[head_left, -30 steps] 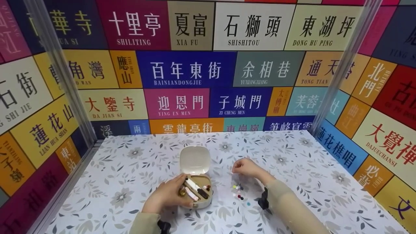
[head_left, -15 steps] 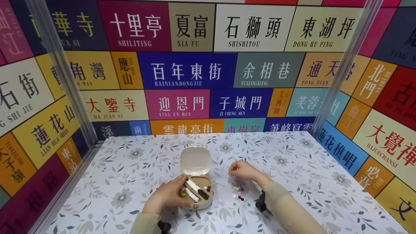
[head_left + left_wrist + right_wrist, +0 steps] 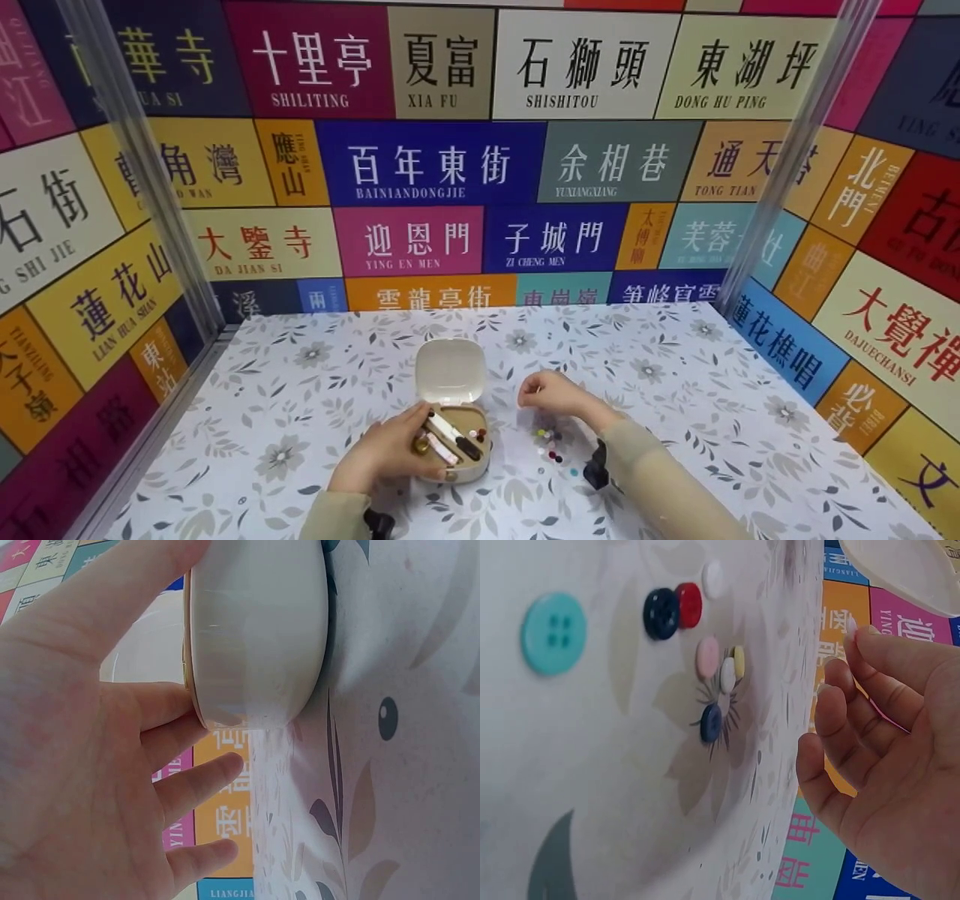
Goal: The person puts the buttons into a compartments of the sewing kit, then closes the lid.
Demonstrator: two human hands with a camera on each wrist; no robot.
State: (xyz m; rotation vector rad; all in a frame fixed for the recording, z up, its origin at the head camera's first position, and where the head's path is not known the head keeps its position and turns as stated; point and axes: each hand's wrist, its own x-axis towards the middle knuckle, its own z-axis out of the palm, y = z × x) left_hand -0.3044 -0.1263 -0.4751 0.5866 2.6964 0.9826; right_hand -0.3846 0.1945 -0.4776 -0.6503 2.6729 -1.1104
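Sewing kit case [image 3: 454, 442], a small cream box with rounded corners, is set on the floral tablecloth [image 3: 675, 360] near the front middle of the table, its hinged lid [image 3: 450, 371] stood upright at the far side. Inside the open tray several things are seen: a white and black stick-like item [image 3: 454, 435] laid on a slant, a pink-and-white piece [image 3: 442, 452] beside it, a small brass-coloured round piece [image 3: 421, 445] at the left end, and a few small round items, red among them [image 3: 477, 434], in the right part. The case is gripped from its left side by the left hand [image 3: 386, 454], thumb across the near edge and fingers curled about the wall; in the left wrist view the cream wall [image 3: 255, 630] is seen pressed against the fingers [image 3: 161, 701]. Just to the right of the case, a small scatter of loose buttons [image 3: 551, 442] lies on the cloth: in the right wrist view a teal four-hole button [image 3: 553, 633], a dark blue one [image 3: 661, 613], a red one [image 3: 688, 604], a white one [image 3: 713, 579], a pink one [image 3: 708, 657] and others are made out. The right hand [image 3: 551, 391] is held above the cloth just beyond the buttons, its fingertips [image 3: 851, 634] drawn together in a pinch on something small and pale, too small to be named.
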